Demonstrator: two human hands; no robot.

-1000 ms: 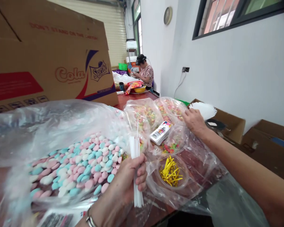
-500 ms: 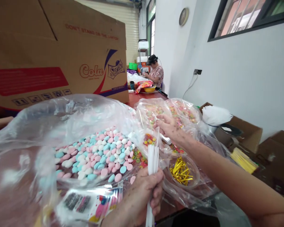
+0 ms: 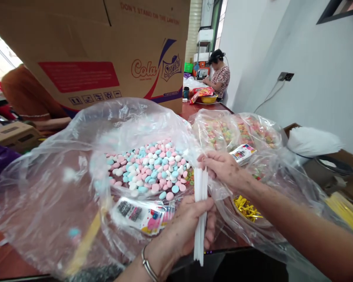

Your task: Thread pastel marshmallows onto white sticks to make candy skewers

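Left hand point(image 3: 191, 221) closed around sticks point(image 3: 200, 186); right hand point(image 3: 222, 168) at their top ends, grip unclear; candies point(image 3: 150, 166) left of sticks, ties point(image 3: 246, 207) right.

"And here they are, the white sticks point(image 3: 200, 186), a slim bundle standing nearly upright!"

"Wrapped around the middle by the left hand point(image 3: 190, 223), both ends poking clear of the fist."

"Look at the top: the ends sit close together, fairly level, right by the fingertips of the right hand point(image 3: 225, 169). Touching?"

"Too close to call from here! Down below, the ends come out uneven, some lower than others."

"Straight, thin, white, packed side by side!"
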